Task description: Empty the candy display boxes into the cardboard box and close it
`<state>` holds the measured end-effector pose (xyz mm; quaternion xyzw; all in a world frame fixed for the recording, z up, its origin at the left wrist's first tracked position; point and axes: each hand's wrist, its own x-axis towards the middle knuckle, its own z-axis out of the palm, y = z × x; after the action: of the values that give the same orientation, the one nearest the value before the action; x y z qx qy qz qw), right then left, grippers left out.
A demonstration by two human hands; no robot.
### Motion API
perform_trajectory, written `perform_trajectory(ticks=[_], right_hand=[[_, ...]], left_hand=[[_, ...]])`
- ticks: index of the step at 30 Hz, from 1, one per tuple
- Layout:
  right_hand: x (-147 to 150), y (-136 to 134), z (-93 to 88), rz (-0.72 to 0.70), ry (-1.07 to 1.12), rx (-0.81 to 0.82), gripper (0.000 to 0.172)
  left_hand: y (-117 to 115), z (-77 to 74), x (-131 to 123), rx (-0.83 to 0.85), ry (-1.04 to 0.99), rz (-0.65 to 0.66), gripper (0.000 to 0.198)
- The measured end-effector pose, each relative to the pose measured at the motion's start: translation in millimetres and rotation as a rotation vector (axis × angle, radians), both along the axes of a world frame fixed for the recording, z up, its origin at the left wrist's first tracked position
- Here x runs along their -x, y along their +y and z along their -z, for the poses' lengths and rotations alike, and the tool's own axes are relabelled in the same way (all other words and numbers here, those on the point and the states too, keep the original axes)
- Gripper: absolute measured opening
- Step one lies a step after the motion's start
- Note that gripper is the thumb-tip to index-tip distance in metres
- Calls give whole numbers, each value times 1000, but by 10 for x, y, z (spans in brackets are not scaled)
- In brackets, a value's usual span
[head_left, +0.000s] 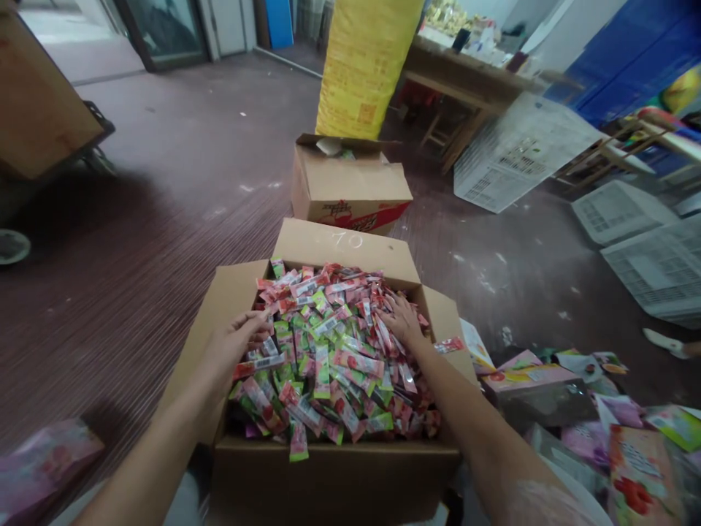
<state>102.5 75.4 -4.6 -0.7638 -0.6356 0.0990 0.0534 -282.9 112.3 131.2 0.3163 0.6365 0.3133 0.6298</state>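
Note:
An open cardboard box [339, 482] stands in front of me, heaped with small pink, red and green candy sachets [334, 358]. At the box's left side, my left hand [244, 337] hovers at or just over the edge of the heap, fingers loosely bent and apart, with nothing visible in them. My right hand [402, 320] lies palm down on the sachets at the far right of the box, its fingers spread. Whether the left fingertips touch a sachet is hard to tell. One sachet [449, 345] rests on the right flap.
A second carton [355, 183] stands just beyond the box, with a tall yellow sack [364, 66] behind it. Colourful packaging [638, 467] litters the floor at right. White crates [520, 153] stand further back; a loaded trolley [49, 102] is at left.

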Motion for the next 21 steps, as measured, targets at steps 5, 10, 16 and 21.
perform_trajectory(ticks=[5,10,16,21], right_hand=[[100,76,-271,108,115,110,60],[581,-362,-558,35,156,-59,71],[1099,-548,-344,135,-30,99,63],[812,-137,-239,313,-17,226,64]], left_hand=[[-6,26,-56,58,7,26,63],[0,-27,-56,63,14,38,61],[-66,-27,-67,77,46,110,66],[-81,11,-45,61,73,109,72]])
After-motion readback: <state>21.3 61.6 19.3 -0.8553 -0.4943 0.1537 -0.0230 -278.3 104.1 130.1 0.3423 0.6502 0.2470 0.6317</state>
